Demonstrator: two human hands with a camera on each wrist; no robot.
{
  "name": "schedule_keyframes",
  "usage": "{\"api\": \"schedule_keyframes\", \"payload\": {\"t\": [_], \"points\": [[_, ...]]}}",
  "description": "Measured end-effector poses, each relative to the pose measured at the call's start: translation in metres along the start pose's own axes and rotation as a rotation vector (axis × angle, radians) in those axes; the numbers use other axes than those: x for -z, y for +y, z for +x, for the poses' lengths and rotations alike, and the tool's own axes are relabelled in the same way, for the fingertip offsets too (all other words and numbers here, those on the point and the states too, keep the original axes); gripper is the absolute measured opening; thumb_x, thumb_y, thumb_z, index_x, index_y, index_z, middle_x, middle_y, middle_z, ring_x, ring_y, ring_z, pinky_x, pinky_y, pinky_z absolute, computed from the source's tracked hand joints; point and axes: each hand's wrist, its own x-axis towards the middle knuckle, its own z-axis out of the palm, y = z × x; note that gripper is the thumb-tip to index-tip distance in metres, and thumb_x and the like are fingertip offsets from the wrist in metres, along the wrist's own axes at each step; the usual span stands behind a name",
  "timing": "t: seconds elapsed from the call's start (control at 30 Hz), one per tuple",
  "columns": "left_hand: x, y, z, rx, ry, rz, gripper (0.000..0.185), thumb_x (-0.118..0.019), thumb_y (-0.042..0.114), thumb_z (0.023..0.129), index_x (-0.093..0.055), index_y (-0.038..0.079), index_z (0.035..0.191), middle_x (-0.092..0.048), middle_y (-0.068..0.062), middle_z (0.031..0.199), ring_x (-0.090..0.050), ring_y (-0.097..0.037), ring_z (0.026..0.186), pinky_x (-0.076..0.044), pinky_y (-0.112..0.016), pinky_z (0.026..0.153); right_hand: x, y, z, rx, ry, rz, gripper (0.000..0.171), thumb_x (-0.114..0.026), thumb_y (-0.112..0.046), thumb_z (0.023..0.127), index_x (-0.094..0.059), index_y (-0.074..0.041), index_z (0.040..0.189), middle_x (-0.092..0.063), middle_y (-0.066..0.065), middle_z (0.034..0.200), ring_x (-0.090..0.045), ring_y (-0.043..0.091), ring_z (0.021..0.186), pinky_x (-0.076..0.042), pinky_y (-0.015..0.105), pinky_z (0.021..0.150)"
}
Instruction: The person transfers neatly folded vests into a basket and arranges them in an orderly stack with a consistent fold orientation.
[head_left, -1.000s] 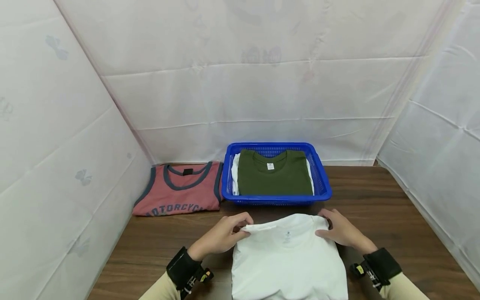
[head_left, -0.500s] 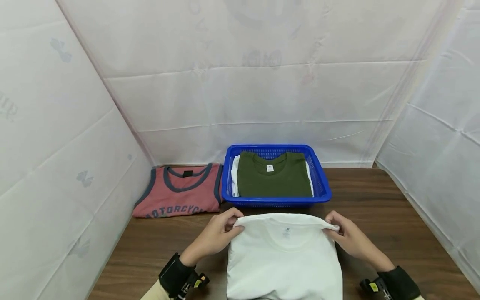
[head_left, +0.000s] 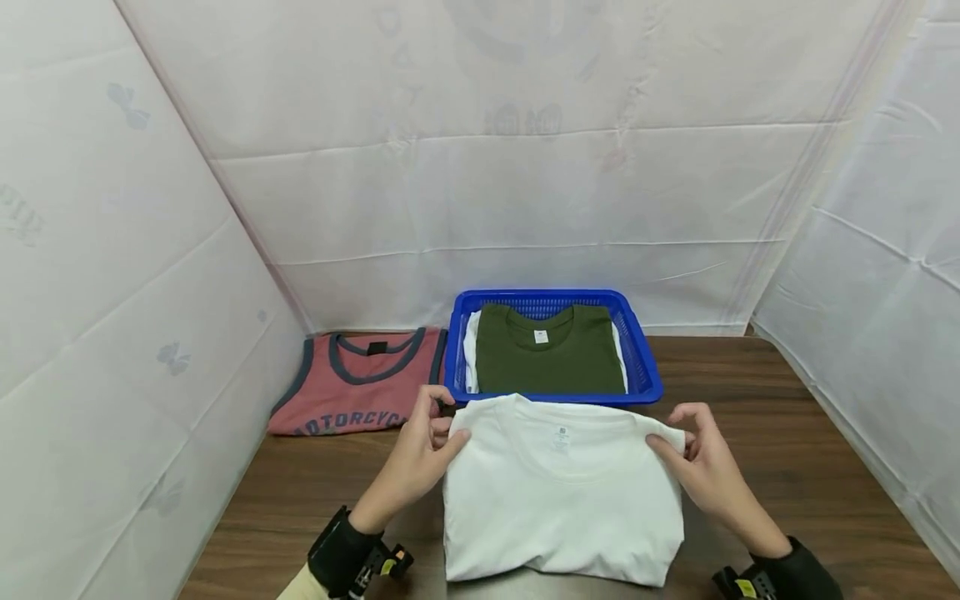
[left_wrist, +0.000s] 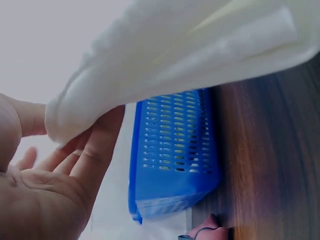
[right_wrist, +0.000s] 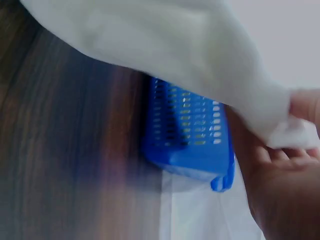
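1. White cotton fills the near middle of the head view: a folded shirt point(head_left: 562, 492) held just above the brown tabletop point(head_left: 757, 433), its collar edge almost at the front rim of the blue basket point(head_left: 645, 367). The left hand point(head_left: 420, 462) pinches the left collar corner and the right hand point(head_left: 693, 467) pinches the right one, fingers curled round the cloth. A green shirt point(head_left: 551, 358) lies folded in the basket, and a red tank top point(head_left: 356, 383) lies flat just left of it.

2. In the left wrist view the shirt point(left_wrist: 190, 45) sags in soft layers over the left hand point(left_wrist: 45, 190), thumb above and fingers point(left_wrist: 97, 145) beneath. The basket point(left_wrist: 172, 155) stands close behind.

3. In the right wrist view the shirt point(right_wrist: 165, 45) droops over the tabletop point(right_wrist: 60, 150), its corner bunched in the right hand point(right_wrist: 280, 175), with the basket point(right_wrist: 187, 140) near.

4. The shirt looks light, limp and not fragile. Its fold would likely slip open if taken by one point, so the two far corners, or flat palms under the stack, seem the soundest hold.
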Motion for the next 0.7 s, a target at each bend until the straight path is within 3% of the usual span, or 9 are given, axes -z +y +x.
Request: {"api": "schedule_keyframes", "payload": {"t": [0.1, 0.2, 0.4, 0.5, 0.63, 0.7], "points": [[0.000, 0.001, 0.002, -0.049, 0.042, 0.018, 0.034, -0.064, 0.006, 0.101, -0.034, 0.002, 0.117, -0.032, 0.005, 0.070, -0.037, -0.004, 0.058, -0.036, -0.022, 0.056, -0.003, -0.009, 0.002, -0.033, 0.081, -0.008, 0.045, -0.071, 0.000, 0.096, -0.028, -0.004, 0.110, -0.040, 0.000, 0.063, -0.039, 0.005, 0.049, -0.037, 0.028, 0.040], [0.000, 0.001, 0.003, -0.106, 0.080, 0.051, 0.027, -0.064, 0.003, 0.101, -0.037, 0.003, 0.107, -0.026, 0.004, 0.071, -0.029, -0.003, 0.058, -0.029, -0.021, 0.056, -0.004, -0.014, 0.005, 0.002, 0.164, -0.070, 0.048, -0.073, 0.001, 0.093, -0.026, -0.005, 0.101, -0.031, -0.001, 0.068, -0.032, 0.003, 0.051, -0.032, 0.027, 0.042], [-0.001, 0.004, 0.007, -0.186, 0.139, 0.060, 0.016, -0.063, 0.000, 0.101, -0.055, 0.011, 0.092, -0.036, 0.003, 0.063, -0.033, -0.003, 0.053, -0.032, -0.021, 0.049, -0.002, -0.013, 0.010, 0.281, 0.191, -0.131, 0.033, -0.064, 0.018, 0.090, -0.039, -0.004, 0.087, -0.032, -0.002, 0.070, -0.029, 0.002, 0.051, -0.028, 0.023, 0.045], [-0.001, 0.005, 0.008, -0.175, 0.164, 0.074, 0.019, -0.063, -0.001, 0.100, -0.067, 0.014, 0.091, -0.049, 0.003, 0.064, -0.036, -0.005, 0.053, -0.034, -0.022, 0.049, 0.000, -0.011, 0.011, 0.385, 0.163, -0.151, 0.034, -0.056, 0.026, 0.087, -0.056, -0.008, 0.083, -0.045, -0.002, 0.071, -0.030, 0.000, 0.054, -0.029, 0.022, 0.049], [0.001, 0.008, 0.010, -0.120, 0.179, 0.115, 0.020, -0.064, 0.004, 0.101, -0.078, 0.017, 0.097, -0.065, 0.004, 0.078, -0.037, -0.006, 0.053, -0.033, -0.022, 0.051, 0.001, -0.015, 0.011, 0.379, 0.126, -0.159, 0.043, -0.051, 0.026, 0.090, -0.074, -0.010, 0.091, -0.056, -0.003, 0.073, -0.026, -0.004, 0.053, -0.029, 0.020, 0.049], [0.002, 0.010, 0.011, -0.094, 0.183, 0.135, 0.020, -0.064, 0.005, 0.102, -0.080, 0.017, 0.101, -0.062, 0.005, 0.074, -0.035, -0.006, 0.052, -0.031, -0.021, 0.051, 0.003, -0.020, 0.012, 0.363, 0.117, -0.178, 0.041, -0.053, 0.021, 0.093, -0.078, -0.011, 0.099, -0.053, -0.006, 0.071, -0.024, -0.005, 0.051, -0.028, 0.019, 0.047]]}}
